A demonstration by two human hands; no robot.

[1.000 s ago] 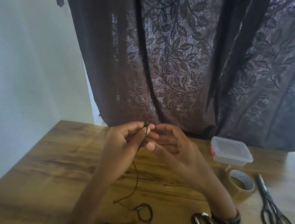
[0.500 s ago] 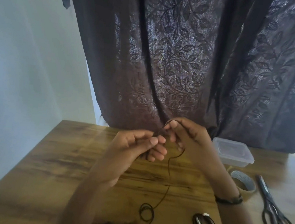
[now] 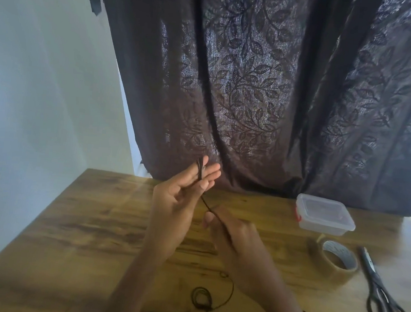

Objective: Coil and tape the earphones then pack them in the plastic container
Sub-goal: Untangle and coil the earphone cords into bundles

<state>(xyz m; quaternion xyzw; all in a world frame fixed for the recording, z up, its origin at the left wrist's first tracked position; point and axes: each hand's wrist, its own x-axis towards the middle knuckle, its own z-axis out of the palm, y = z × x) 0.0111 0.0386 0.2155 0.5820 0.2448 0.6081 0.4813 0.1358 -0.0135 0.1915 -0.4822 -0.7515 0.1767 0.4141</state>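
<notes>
The black earphone cable [image 3: 209, 208] runs taut between my two hands above the wooden table [image 3: 68, 231]. My left hand [image 3: 180, 203] is raised with its fingers straight; turns of cable lie over the fingers, and the thumb pins them. My right hand [image 3: 232, 233] is lower and to the right and pinches the cable between thumb and finger. The rest of the cable trails down to a small loose loop [image 3: 202, 297] on the table near the front edge. The clear plastic container [image 3: 323, 216], lid on, stands at the back right.
A roll of brown tape [image 3: 336, 262] lies in front of the container, and black scissors [image 3: 383, 296] lie to its right. A dark patterned curtain [image 3: 254, 98] hangs behind the table, with a pale wall on the left.
My right hand has dropped from above the left hand's fingers to below them, drawing the cable down. My left hand's fingers have straightened upward. The loose cable on the table has shortened.
</notes>
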